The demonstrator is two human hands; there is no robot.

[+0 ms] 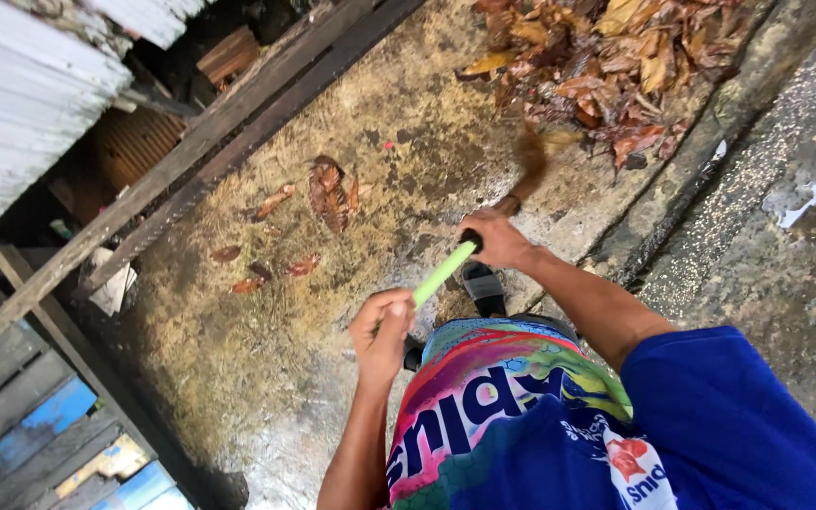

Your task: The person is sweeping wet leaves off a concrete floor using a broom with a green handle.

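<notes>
I hold a broom with a light green handle (pixel 444 272) in both hands. My left hand (pixel 382 326) grips the near end of the handle. My right hand (pixel 495 238) grips it further down, close to the brown bristle head (pixel 528 162), which is blurred. The bristles meet the wet, mossy concrete ground (pixel 266 331) at the edge of a heap of dry brown leaves (pixel 616 66). My foot in a dark sandal (pixel 484 288) stands just below the right hand.
A few loose leaves (pixel 331 194) lie on the concrete to the left. Wooden beams (pixel 210 132) and a plank wall (pixel 21 406) line the left side, with a corrugated white sheet (pixel 21 94) above. A gutter edge (pixel 672 217) and wet pavement run on the right.
</notes>
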